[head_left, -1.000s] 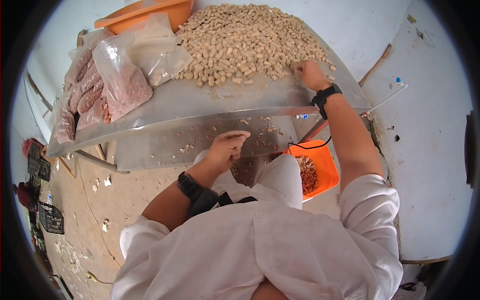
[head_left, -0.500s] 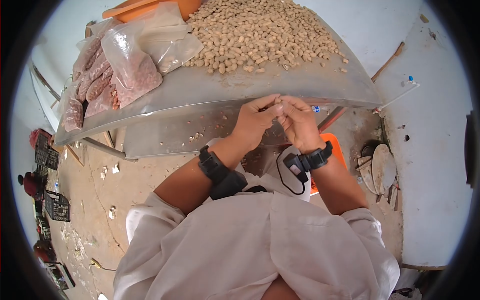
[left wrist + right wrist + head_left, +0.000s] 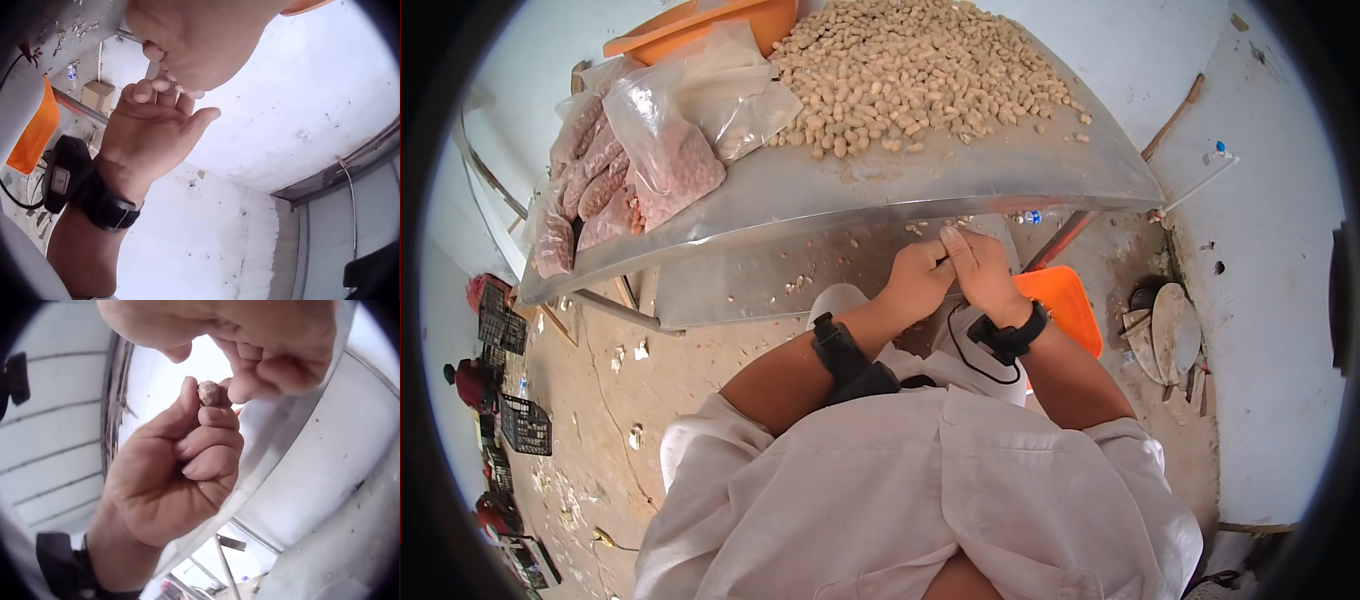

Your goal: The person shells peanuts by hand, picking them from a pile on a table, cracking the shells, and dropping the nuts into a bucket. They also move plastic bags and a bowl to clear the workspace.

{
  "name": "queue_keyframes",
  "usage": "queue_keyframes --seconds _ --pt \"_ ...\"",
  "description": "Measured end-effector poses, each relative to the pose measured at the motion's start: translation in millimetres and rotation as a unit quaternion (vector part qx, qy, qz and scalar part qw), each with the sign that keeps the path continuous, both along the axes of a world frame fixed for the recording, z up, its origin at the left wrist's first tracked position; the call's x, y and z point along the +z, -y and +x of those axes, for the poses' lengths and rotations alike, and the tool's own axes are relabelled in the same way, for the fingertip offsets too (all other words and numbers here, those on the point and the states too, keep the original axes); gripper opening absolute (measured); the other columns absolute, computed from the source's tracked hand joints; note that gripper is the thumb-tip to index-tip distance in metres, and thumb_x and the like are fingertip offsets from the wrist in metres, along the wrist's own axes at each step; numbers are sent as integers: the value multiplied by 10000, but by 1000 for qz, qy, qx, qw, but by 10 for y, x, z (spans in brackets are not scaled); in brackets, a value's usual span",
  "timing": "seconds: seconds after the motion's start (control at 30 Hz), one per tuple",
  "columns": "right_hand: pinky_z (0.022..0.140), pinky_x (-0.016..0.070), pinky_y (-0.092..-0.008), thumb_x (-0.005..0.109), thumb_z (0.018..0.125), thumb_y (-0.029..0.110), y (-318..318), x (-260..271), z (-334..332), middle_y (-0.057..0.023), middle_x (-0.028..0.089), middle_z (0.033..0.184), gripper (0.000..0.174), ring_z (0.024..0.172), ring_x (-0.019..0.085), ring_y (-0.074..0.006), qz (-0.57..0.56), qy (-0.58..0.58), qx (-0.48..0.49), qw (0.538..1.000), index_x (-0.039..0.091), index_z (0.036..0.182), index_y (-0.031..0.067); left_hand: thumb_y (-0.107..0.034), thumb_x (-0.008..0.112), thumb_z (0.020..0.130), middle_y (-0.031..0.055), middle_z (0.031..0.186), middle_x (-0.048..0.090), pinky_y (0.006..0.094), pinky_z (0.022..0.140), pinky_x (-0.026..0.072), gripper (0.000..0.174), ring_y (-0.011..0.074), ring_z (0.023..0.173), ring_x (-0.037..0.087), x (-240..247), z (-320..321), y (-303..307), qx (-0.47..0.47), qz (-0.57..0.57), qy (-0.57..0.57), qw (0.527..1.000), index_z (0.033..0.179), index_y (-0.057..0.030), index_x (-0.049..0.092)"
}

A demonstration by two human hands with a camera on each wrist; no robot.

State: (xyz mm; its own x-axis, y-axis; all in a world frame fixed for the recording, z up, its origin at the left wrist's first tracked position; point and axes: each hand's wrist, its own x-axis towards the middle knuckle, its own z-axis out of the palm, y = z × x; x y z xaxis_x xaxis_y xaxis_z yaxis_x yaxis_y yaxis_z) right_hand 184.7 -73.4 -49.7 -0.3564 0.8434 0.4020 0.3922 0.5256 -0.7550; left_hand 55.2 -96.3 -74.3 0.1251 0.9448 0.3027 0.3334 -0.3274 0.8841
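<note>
Above the lap, in front of the table edge, both hands meet. A light brown peanut point(image 3: 208, 394) is pinched between the thumb and index finger of the left hand point(image 3: 918, 278), its other fingers folded into the palm. Close beside it, the right hand point(image 3: 983, 268) has its fingertips against the left hand's. In the left wrist view the right hand's thumb stands apart and its fingers bend loosely. Part of these fingertips is hidden behind the left hand. A big heap of unshelled peanuts point(image 3: 920, 75) covers the back of the metal table point(image 3: 840, 195).
Clear bags point(image 3: 685, 175) of pink peanut kernels lie at the table's left, before an orange basin point(image 3: 685, 30). An orange bucket point(image 3: 1068, 305) stands by the right knee. Shell bits point(image 3: 795, 285) litter the lower shelf. Black crates point(image 3: 525, 425) stand far left.
The right hand has come from the heap's right edge back to the left hand over the lap. Since half a second ago both hands have dropped slightly, and the right thumb has lifted.
</note>
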Motion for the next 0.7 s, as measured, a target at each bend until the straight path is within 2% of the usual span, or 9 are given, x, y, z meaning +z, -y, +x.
queue_keyframes --seconds 0.1,0.3,0.4,0.5,0.53,0.6,0.7 --pt "577 420 -425 453 895 317 -58 -64 -72 -224 541 649 414 625 520 -415 -28 6 -42 999 579 688 -19 -106 521 838 -2 656 560 259 559 406 175 76 629 466 -13 2 -20 18 -56 28 998 823 45 609" --pt "583 425 -432 459 872 261 -126 -166 -164 -233 553 664 352 645 534 -420 -18 -2 -42 999 588 692 -13 -70 515 827 -10 651 543 247 544 390 155 56 637 449 -264 -28 -95 44 -43 66 996 801 50 609" --pt "574 427 -414 467 877 278 -154 -214 -182 -220 551 625 383 596 558 -367 -13 5 -52 999 577 669 -24 -77 530 827 -8 663 552 239 560 395 152 51 650 451 -288 -43 -110 45 -81 86 992 803 47 613" --pt "488 398 -332 486 883 287 -216 -318 -182 -126 527 544 359 475 505 -217 -84 -94 3 992 609 728 -11 -97 546 842 -2 682 577 234 585 409 163 54 661 473 -216 -69 -99 36 -87 88 992 814 46 619" --pt "470 370 -295 491 885 284 -231 -302 -143 -86 507 558 329 484 473 -170 -199 -141 37 969 615 782 -3 -104 552 846 0 687 584 233 595 413 168 56 664 480 -178 -89 -95 17 -80 107 991 817 47 620" --pt "433 314 -223 501 889 278 -244 -219 -61 -6 466 585 293 501 407 -76 -416 -229 102 874 626 890 13 -116 562 854 3 696 597 231 614 422 178 60 669 495 -115 -138 -98 -20 -64 144 987 823 48 624" --pt "421 252 -176 496 899 240 -185 -109 -91 24 432 639 266 530 362 -56 -470 -286 86 831 582 1011 14 -120 565 860 4 704 604 227 633 428 183 65 670 510 -158 -134 -121 8 -34 117 993 820 46 629"
